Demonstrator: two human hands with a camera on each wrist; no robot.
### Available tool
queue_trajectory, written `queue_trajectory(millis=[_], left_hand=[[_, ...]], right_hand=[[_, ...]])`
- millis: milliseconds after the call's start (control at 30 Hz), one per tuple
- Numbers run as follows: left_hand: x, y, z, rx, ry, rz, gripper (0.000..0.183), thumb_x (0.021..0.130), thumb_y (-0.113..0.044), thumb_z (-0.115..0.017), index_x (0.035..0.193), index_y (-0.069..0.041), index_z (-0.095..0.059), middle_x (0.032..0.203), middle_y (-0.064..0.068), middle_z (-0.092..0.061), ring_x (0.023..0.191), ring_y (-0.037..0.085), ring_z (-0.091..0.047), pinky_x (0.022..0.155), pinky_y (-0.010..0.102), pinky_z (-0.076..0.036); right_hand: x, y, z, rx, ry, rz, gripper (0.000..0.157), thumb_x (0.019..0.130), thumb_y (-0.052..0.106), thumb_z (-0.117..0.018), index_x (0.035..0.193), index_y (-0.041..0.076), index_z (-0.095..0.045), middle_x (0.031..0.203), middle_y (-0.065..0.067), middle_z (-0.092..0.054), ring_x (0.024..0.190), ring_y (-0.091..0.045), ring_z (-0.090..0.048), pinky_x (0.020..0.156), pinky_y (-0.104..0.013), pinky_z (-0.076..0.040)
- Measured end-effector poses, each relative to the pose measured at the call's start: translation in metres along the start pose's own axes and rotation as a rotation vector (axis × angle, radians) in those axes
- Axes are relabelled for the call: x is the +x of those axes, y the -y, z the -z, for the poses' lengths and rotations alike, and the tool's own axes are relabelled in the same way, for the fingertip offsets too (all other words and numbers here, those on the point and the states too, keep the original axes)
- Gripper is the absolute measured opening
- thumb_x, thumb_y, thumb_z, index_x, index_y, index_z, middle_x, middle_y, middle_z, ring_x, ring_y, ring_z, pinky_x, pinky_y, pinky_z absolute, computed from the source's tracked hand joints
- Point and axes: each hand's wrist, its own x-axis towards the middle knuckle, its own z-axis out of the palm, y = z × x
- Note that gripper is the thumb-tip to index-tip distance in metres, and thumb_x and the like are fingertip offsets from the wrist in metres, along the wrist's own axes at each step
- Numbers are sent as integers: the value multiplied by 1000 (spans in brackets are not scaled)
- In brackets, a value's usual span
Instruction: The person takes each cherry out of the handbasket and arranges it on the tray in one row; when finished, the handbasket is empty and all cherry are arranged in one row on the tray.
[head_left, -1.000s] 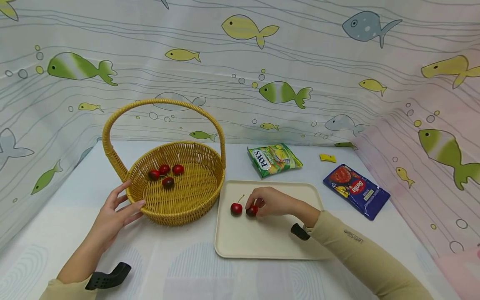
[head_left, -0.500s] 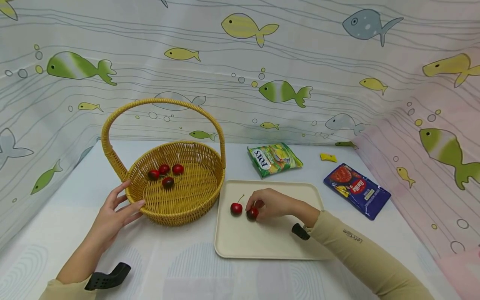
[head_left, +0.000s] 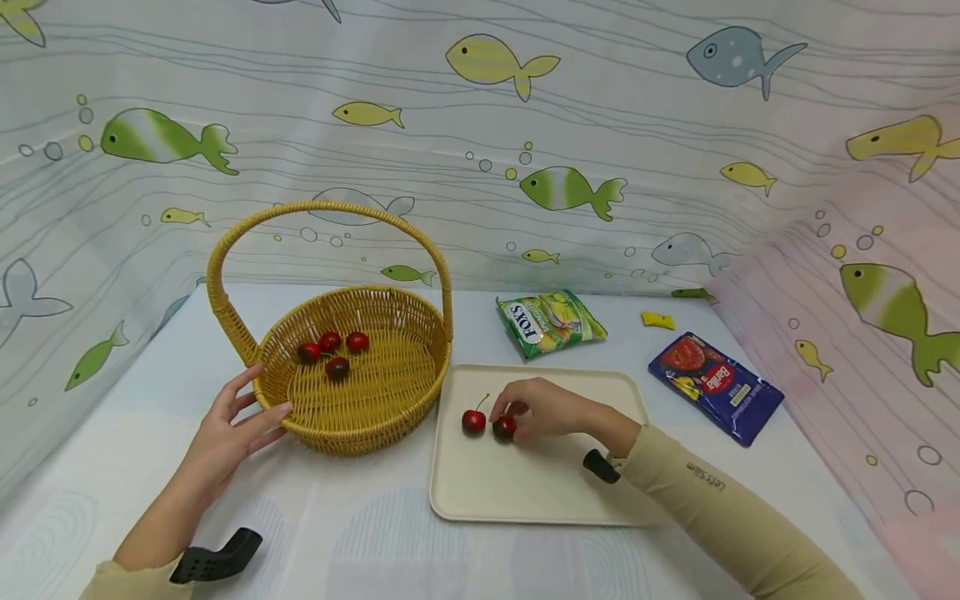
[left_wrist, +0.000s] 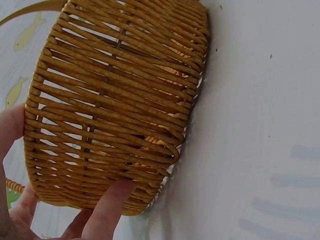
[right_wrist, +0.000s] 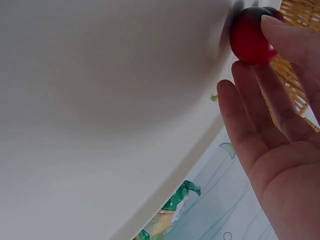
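Observation:
In the head view, a yellow wicker basket [head_left: 408, 417] with a tall arched handle holds several dark red cherries [head_left: 337, 368]. My left hand [head_left: 225, 429] touches the basket's near left rim, its fingers spread and mostly straight; in the left wrist view one fingertip [left_wrist: 120, 189] lies against the woven outer wall. Over the beige tray [head_left: 517, 492], my right hand [head_left: 543, 407] pinches a cherry [head_left: 504, 428] between thumb and fingertips. The right wrist view shows the thumb on top of this red cherry [right_wrist: 249, 40]. Just left of it on the tray sits another cherry [head_left: 473, 422] with its stem up.
Behind the tray lies a green Fox's snack bag [head_left: 551, 323]. To the right are a small yellow packet [head_left: 657, 320] and a dark blue Barilla pouch [head_left: 716, 387]. A fish-printed cloth [head_left: 450, 167] stands as a wall behind the white table [head_left: 360, 533].
The head view has tilted slightly. Both hands keep nearly the same places, the right with the cherry on the tray and the left at the basket rim.

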Motion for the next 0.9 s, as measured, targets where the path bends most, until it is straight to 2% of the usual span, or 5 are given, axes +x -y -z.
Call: queue_trajectory(millis=[33, 167, 300, 567, 900], left_hand=[[-1, -1, 0, 2, -2, -1, 81, 89, -24, -64, 149, -31, -10, 145, 30, -2, 97, 0, -48, 76, 24, -53], [-6, -8, -3, -1, -11, 10, 81, 91, -21, -63, 150, -28, -9, 145, 30, -1, 99, 4, -46, 75, 23, -54], [-6, -10, -4, 0, -10, 10, 81, 91, -22, -63, 150, -28, -9, 145, 30, -1, 98, 3, -46, 75, 22, -53], [-7, -12, -5, 7, 6, 13, 81, 92, -20, -61, 151, -25, -5, 145, 32, 2, 93, -3, -46, 74, 23, -54], [-5, -12, -6, -11, 10, -1, 82, 91, -19, -61, 151, -24, -4, 144, 33, 1, 87, -9, -49, 74, 23, -54]], right_hand=[[0, 0, 0, -1, 1, 7, 33, 73, -12, -68, 102, 2, -65, 102, -3, -62, 96, -20, -61, 88, -32, -49], [0, 3, 5, -22, 4, 50, 31, 74, -10, -68, 103, 0, -64, 102, -5, -62, 96, -22, -62, 86, -32, -51], [-1, 11, 15, -42, -14, 35, 31, 75, -8, -70, 104, 2, -64, 104, -3, -61, 96, -24, -61, 86, -33, -50], [4, 27, 32, 30, -28, 37, 33, 77, -7, -70, 108, 1, -63, 108, -10, -60, 101, -32, -58, 90, -42, -48], [24, 49, 41, -20, -57, 95, 33, 78, -4, -71, 108, 7, -65, 108, -1, -61, 99, -19, -59, 88, -25, -48]])
